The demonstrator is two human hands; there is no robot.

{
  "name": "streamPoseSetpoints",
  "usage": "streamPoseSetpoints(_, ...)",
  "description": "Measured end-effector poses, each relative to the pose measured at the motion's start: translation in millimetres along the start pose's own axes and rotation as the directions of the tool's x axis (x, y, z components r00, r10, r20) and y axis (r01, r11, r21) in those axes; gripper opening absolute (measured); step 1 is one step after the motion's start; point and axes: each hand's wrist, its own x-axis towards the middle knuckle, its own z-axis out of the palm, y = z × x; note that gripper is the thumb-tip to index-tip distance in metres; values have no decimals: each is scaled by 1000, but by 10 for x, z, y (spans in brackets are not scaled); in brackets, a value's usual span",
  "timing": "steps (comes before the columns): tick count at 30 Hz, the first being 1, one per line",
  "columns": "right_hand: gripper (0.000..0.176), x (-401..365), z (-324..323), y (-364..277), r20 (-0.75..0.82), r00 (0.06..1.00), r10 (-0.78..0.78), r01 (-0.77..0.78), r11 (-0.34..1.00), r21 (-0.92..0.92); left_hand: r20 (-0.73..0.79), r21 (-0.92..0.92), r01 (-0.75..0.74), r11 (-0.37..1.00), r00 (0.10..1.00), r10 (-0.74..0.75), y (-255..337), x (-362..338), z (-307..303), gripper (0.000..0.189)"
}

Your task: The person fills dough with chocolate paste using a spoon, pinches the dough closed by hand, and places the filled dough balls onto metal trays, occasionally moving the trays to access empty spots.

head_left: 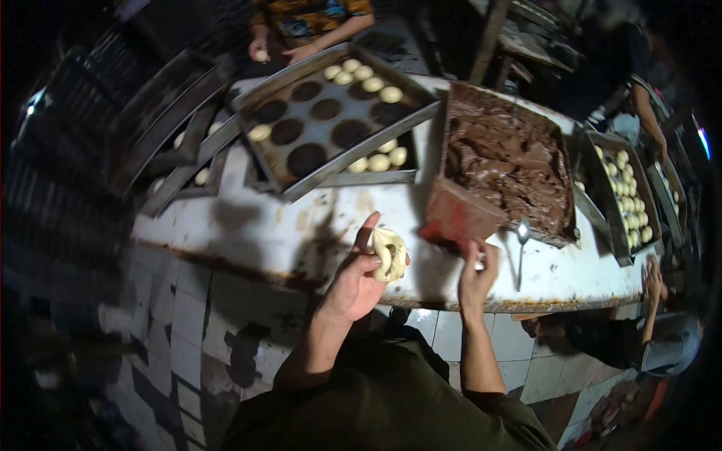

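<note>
My left hand holds a piece of pale dough above the front of the table. The dough is folded up with a hollow in it, pinched between thumb and fingers. My right hand is closed, fingertips together around something small and light that I cannot make out. It hovers by the lower edge of a red and brown flat-sided piece, perhaps a container. Just behind that lies a large tray of chocolate-brown paste. A metal spoon rests on the table to the right of my right hand.
A baking tray with dough balls sits tilted on another tray. More trays stand at left, and a tray of several dough balls at right. Across the white table, a person's hand holds a dough ball. Other people are at right.
</note>
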Motion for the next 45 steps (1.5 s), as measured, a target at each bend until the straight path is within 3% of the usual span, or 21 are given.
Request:
streamPoseSetpoints(1,21,-113,204,-204,209,977,-29,-14,980,200,-60,0,-14,1000,998,14,74,-175,3,68)
streamPoseSetpoints(2,32,-224,286,-666,560,805,194,-383,891,242,-74,-66,12,998,997,-17,131,-359,-109,61)
streamPoseSetpoints(4,34,-458,620,-1230,877,480,13,-601,733,318,-53,-56,110,992,992,-113,319,-749,-349,52)
streamPoseSetpoints(7,23,-893,803,-1841,813,411,-411,116,909,401,-309,-169,-28,985,951,-26,578,-1329,-710,32)
streamPoseSetpoints(9,21,-1286,919,-2037,637,225,-737,603,619,503,-467,-201,-236,951,876,119,737,-1668,-829,29)
streamPoseSetpoints(10,25,-1466,975,-2100,614,132,-778,724,499,476,-132,-257,-145,955,985,114,794,-1870,-1120,29)
streamPoseSetpoints(11,26,-1613,1059,-2150,560,97,-823,790,406,460,-249,-267,-211,940,958,144,924,-2020,-1004,27)
streamPoseSetpoints(14,25,-1809,1217,-2462,676,8,-737,750,452,483,-326,-245,-342,907,910,255,1171,-2430,-912,26)
streamPoseSetpoints(16,26,-1898,1355,-2777,861,67,-504,413,800,436,-295,-216,-391,895,900,322,1287,-2653,-980,27)
streamPoseSetpoints(19,21,-1982,1618,-3185,913,-141,-383,210,890,405,-339,225,-419,880,813,474,1533,-2835,-1093,33)
streamPoseSetpoints(22,22,-2278,1823,-3168,734,-14,-679,361,682,636,-584,196,-491,849,637,503,1730,-2881,-1271,33)
streamPoseSetpoints(27,26,-2369,2266,-3214,497,-32,-867,622,372,689,-420,190,-521,832,722,549,2179,-2906,-1454,27)
streamPoseSetpoints(30,19,-2225,2600,-3447,808,155,-569,123,822,556,-361,263,-503,823,740,567,2437,-2788,-1561,32)
streamPoseSetpoints(32,12,-2177,2965,-3482,894,107,-434,-191,874,447,-298,542,-532,651,603,740,2602,-2598,-1675,37)
streamPoseSetpoints(34,16,-2247,3307,-3440,729,248,-638,-39,745,665,-310,688,-502,524,449,838,2825,-2393,-1822,40)
streamPoseSetpoints(35,20,-2298,3379,-3480,639,305,-706,74,687,723,-408,591,-530,609,455,792,3002,-2344,-1827,36)
streamPoseSetpoints(38,20,-2288,3609,-3620,367,207,-907,548,418,724,-568,425,-569,704,437,697,3405,-2165,-1983,23)
streamPoseSetpoints(39,20,-2235,3716,-3630,371,213,-904,542,425,725,-512,435,-542,719,509,692,3485,-2128,-2030,22)
streamPoseSetpoints(42,17,-2055,4003,-3679,346,250,-904,432,424,796,-419,438,-437,785,674,609,3668,-2106,-2128,20)
streamPoseSetpoints(44,17,-1976,4080,-3726,782,328,-530,-190,774,604,-8,785,-457,418,667,745,3769,-2029,-2053,23)
streamPoseSetpoints(45,16,-1943,4175,-3680,720,322,-614,-134,723,677,32,770,-456,446,726,687,3866,-2039,-2080,25)
